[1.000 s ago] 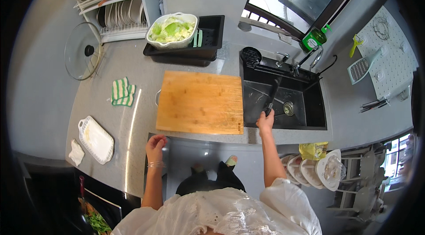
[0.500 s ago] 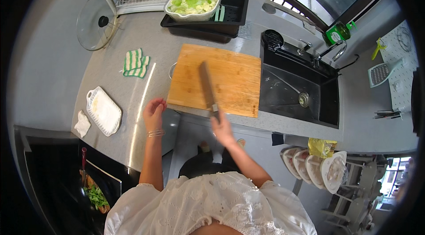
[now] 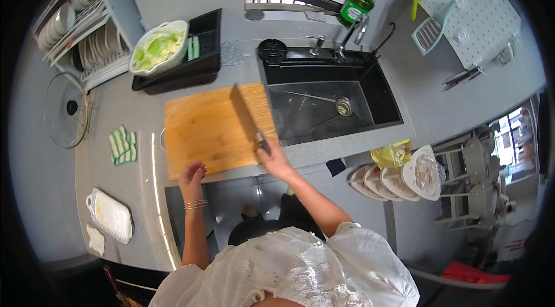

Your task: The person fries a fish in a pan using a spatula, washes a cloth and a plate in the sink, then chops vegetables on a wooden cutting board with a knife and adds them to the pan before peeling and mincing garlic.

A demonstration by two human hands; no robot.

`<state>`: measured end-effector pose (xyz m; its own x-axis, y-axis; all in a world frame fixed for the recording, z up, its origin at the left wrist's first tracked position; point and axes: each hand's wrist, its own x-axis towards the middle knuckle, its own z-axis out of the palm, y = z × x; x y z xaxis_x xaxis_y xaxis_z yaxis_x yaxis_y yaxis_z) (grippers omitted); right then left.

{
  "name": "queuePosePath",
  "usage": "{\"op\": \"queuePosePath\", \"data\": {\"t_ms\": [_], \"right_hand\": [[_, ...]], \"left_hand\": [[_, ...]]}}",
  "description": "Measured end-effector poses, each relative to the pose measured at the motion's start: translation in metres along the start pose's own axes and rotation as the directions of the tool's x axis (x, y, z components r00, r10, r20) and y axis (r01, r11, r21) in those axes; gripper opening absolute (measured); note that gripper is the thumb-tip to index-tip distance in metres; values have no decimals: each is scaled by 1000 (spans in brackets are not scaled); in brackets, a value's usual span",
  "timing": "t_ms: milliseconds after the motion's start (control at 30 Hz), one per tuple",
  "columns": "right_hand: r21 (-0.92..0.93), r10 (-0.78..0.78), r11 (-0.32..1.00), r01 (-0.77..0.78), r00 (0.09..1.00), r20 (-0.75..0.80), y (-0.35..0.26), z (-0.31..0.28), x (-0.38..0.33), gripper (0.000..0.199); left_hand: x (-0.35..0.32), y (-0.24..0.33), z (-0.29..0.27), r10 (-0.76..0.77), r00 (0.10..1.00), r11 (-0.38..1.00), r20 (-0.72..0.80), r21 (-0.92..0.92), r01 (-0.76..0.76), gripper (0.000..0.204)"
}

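Observation:
My right hand (image 3: pixel 276 161) is closed around the dark handle of a kitchen knife (image 3: pixel 245 111). Its broad blade points away from me, tilted to the left, over the right part of a wooden cutting board (image 3: pixel 196 125). Whether the blade touches the board, I cannot tell. Just at the board's near left edge is my left hand (image 3: pixel 192 174), its fingers loosely curled in with nothing visible in them. Nothing lies on the board under the knife.
A black sink (image 3: pixel 312 110) adjoins the board's right side. Beyond the board, a white bowl of cut greens (image 3: pixel 160 48) rests on a black tray (image 3: pixel 205 41). On the left are a striped cloth (image 3: pixel 123 146), a white dish (image 3: pixel 110 215) and a glass lid (image 3: pixel 66 111).
The view has turned right, so the board and counter sit further left in the picture. The knife, still in my right hand, is now nearer the board's right side.

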<state>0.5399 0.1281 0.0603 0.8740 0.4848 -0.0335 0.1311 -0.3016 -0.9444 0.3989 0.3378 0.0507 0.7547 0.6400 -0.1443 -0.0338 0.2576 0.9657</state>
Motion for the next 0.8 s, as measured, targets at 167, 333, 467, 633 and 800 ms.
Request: {"op": "queuePosePath", "data": {"t_ms": [167, 333, 467, 633, 800], "right_hand": [[-147, -18, 989, -4, 988, -150, 39, -39, 3, 46], [-167, -53, 982, 82, 984, 172, 20, -33, -11, 46], [55, -91, 996, 75, 906, 413, 21, 17, -29, 44], [-70, 163, 987, -148, 925, 344, 25, -51, -7, 42], [-221, 19, 973, -65, 978, -207, 74, -158, 23, 45]], "left_hand": [[7, 7, 37, 35, 999, 999, 7, 38, -35, 19], [1, 14, 43, 42, 950, 997, -309, 77, -19, 18], [-5, 48, 84, 115, 923, 993, -367, 59, -100, 18], [-12, 42, 98, 130, 925, 988, -358, 125, -90, 16], [-4, -15, 158, 37, 995, 983, -90, 184, -20, 17]]}}
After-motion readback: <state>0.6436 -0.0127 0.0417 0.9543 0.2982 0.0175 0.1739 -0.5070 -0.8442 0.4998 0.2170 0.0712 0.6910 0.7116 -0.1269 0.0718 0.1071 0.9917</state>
